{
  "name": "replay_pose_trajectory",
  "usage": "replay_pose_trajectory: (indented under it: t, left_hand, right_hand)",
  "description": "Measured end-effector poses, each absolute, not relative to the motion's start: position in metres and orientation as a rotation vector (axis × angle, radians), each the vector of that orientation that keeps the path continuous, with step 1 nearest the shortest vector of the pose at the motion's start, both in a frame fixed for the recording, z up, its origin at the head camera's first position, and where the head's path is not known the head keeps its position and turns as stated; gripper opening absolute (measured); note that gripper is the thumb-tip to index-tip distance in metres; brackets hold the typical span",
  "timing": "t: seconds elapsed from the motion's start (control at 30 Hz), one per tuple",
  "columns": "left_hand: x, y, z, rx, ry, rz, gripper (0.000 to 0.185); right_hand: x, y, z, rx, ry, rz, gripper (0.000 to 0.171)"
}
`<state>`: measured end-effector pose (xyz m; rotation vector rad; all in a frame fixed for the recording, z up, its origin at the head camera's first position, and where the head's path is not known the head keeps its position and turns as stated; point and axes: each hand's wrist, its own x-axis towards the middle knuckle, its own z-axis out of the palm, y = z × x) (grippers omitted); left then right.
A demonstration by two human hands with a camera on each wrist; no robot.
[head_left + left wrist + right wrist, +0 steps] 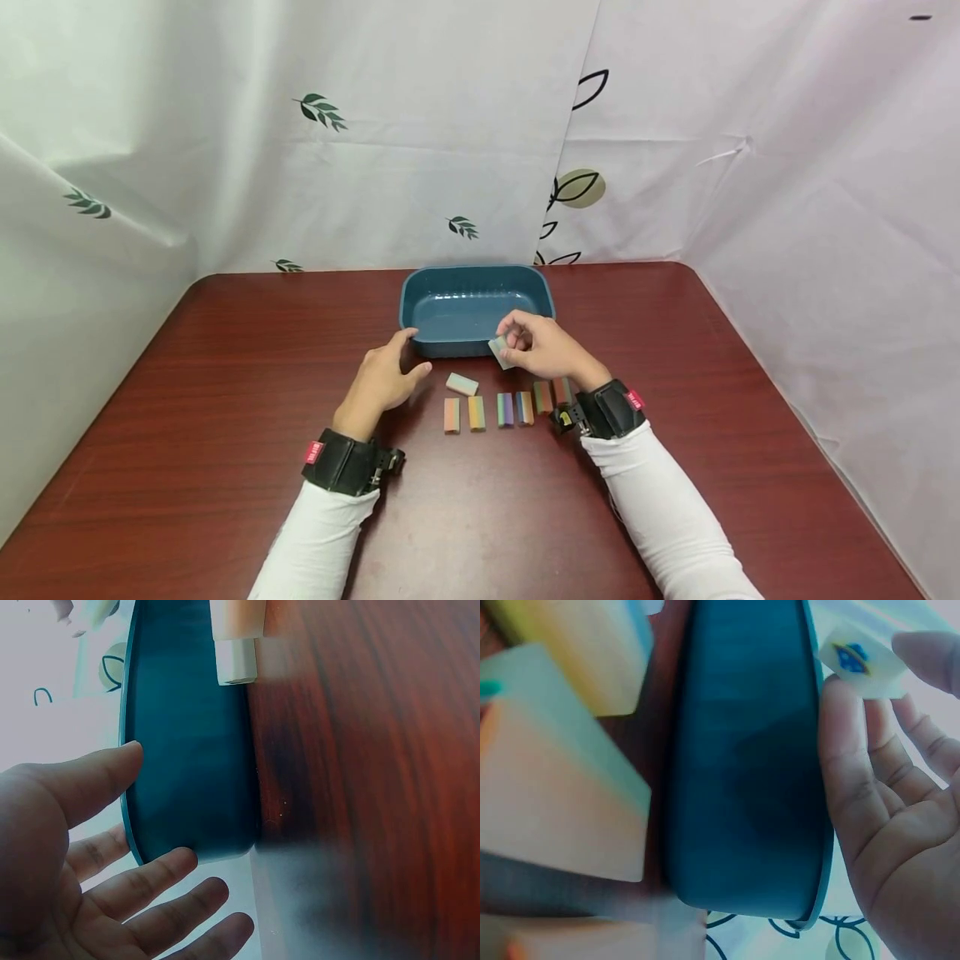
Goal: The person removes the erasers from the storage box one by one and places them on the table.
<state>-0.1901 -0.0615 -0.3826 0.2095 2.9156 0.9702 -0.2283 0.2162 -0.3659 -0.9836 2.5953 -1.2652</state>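
Head view: a pale eraser [500, 350] is pinched between the thumb and fingertips of the right hand [543, 346], held just above the near rim of the teal tray [420, 292], which stands on the reddish wooden surface [225, 375]. In the right wrist view the same eraser [859, 664], white with a small blue mark, is seen gripped at the fingertips beside the tray's rim. By judgement, the piece is best carried a little further over the rim and lowered well inside the tray's wall before the pinch is loosened, so that it is not dropped onto the edge and bounced out. The right wrist is bent forward, with the forearm in a white sleeve angled in from the right. The left hand [386, 375] is rested on the surface just in front of the tray, its fingers [150, 881] spread and relaxed, nothing held. Another pale eraser [462, 384] lies just beside it, and a row of coloured erasers [487, 411] is lined up nearer the person.
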Motion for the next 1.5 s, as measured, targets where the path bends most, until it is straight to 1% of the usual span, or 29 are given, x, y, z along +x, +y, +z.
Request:
replay_pose_trajectory:
  t: [0.4,0.9,1.2,1.5]
  left_hand:
    - [-0.194,-0.062,-0.383,0.204,2.906,0.981,0.066]
    - [-0.199,-0.062,-0.382,0.215,2.900,0.940,0.065]
    - [-0.198,-0.060,-0.383,0.212,2.903,0.947,0.066]
    - [-0.198,-0.059,-0.384,0.197,2.895,0.959,0.066]
  right_hand:
    - [-0.226,0.209,-0.370,-1.090,2.630,-1.055,0.020]
    - [-0.226,0.204,-0.378,-1.051,2.669,-0.677,0.020]
    - [-0.228,0.206,-0.385,-1.093,2.647,-0.643,0.021]
    - [-0.228,0.208,-0.385,-1.076,2.647,-0.624,0.021]
